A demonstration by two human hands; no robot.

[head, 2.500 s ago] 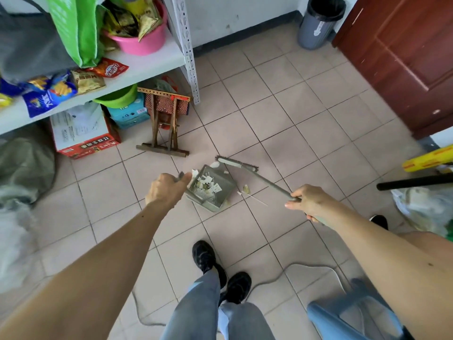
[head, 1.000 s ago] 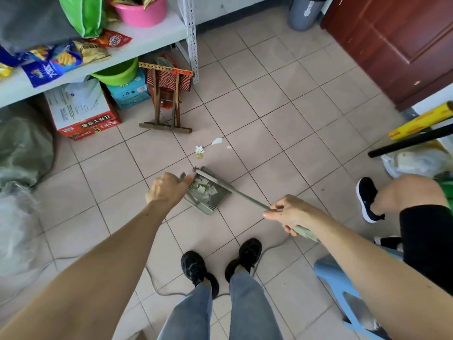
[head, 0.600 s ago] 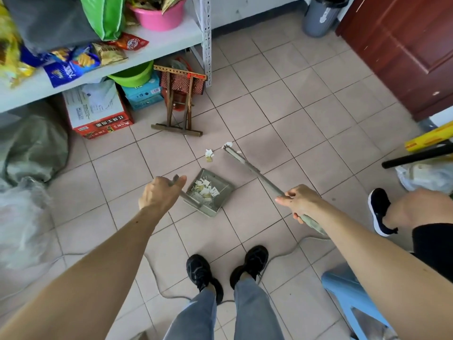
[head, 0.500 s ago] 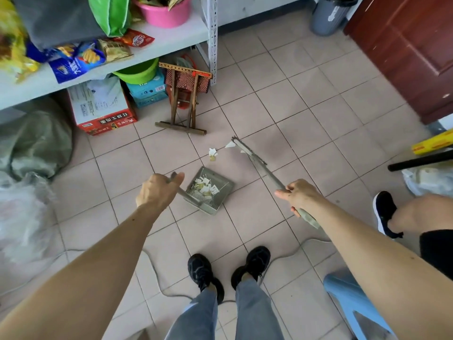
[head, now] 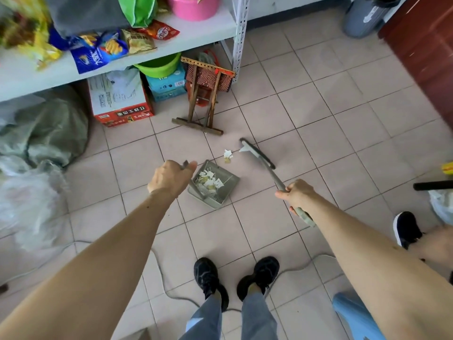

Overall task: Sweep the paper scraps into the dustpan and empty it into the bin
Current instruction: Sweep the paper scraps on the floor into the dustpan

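Pale square floor tiles [head: 326,119] fill the scene, crossed nearest the camera by a thin grey cable [head: 169,290] that runs behind a pair of black shoes [head: 235,278]. At the near right corner part of a light blue stool [head: 353,315] is seen, and further right another person's black shoe [head: 405,228]. Two bare forearms are stretched out from the near edge. The left hand [head: 169,179] is closed around the handle of a grey dustpan [head: 214,184], which is set on the tiles just right of that hand and already holds a heap of white and yellowish paper scraps [head: 208,182]. The right hand [head: 295,195] is clamped on the handle of a broom [head: 266,165], whose shaft is angled up and left to a narrow dark head resting on the floor beyond the pan. Loose scraps [head: 228,155] are left on the tiles between the broom head and the pan's far edge, one white piece lying against the head itself. Further away on the left a folded wooden stool [head: 203,104] is leaned by a red and white carton [head: 117,101] under a white shelf [head: 196,33] loaded with snack packets and a pink basin [head: 193,7]. At the far right corner a grey bin [head: 365,15] is stood beside a dark red door [head: 421,42].
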